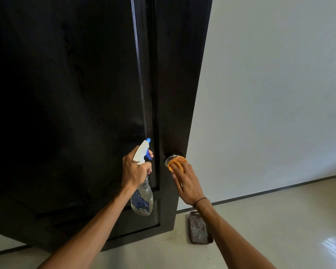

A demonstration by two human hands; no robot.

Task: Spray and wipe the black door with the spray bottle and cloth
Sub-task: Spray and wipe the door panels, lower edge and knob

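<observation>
The tall black panelled wooden door (70,105) stood upright, filling the left and centre of the view, beside a plain white wall (270,94). The left hand (135,168) was curled tight round the neck of the clear plastic spray bottle with white head and blue nozzle (142,197), one finger on the blue trigger. Bottle's long axis ran near vertical, nozzle aimed up at the door panel. The right hand (186,183), fingers nearly straight, pressed the small orange cloth (176,164) onto the round metal door knob (170,159) near the door's edge. A mottled grey slab (199,228) lay on the pale floor (279,220) by the door's foot.
</observation>
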